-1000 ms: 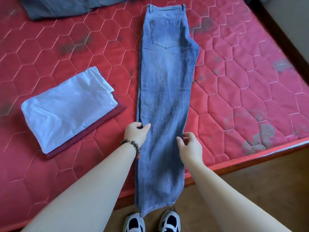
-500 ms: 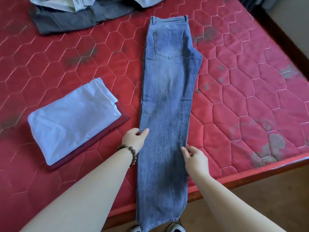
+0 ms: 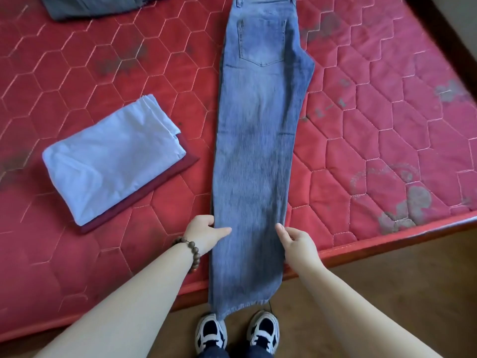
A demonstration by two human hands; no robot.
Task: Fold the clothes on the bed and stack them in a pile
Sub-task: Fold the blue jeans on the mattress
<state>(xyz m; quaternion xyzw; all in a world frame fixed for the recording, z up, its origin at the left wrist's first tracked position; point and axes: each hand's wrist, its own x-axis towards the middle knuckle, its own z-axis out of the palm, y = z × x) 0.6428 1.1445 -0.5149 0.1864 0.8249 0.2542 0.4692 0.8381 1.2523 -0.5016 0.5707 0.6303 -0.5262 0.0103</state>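
Light blue jeans (image 3: 258,151), folded lengthwise leg on leg, lie stretched from the top of the view down over the bed's front edge, cuffs hanging above my shoes. My left hand (image 3: 204,232), with a bead bracelet on the wrist, pinches the left edge of the jeans, thumb on top. At the right edge my right hand (image 3: 296,240) grips the denim with its fingers. A pile lies to the left: a folded white garment (image 3: 111,161) on top of a folded dark red one (image 3: 165,180).
The red quilted mattress (image 3: 374,140) has grey stains at right. Unfolded grey clothing (image 3: 85,7) lies at the top left. The bed's red frame edge (image 3: 387,245) runs diagonally in front of brown floor. My shoes (image 3: 237,332) stand close to the bed.
Both hands have slid slightly down the jeans toward the bed's front edge, still holding the two sides. The view tilted down again, so my shoes are fully visible.
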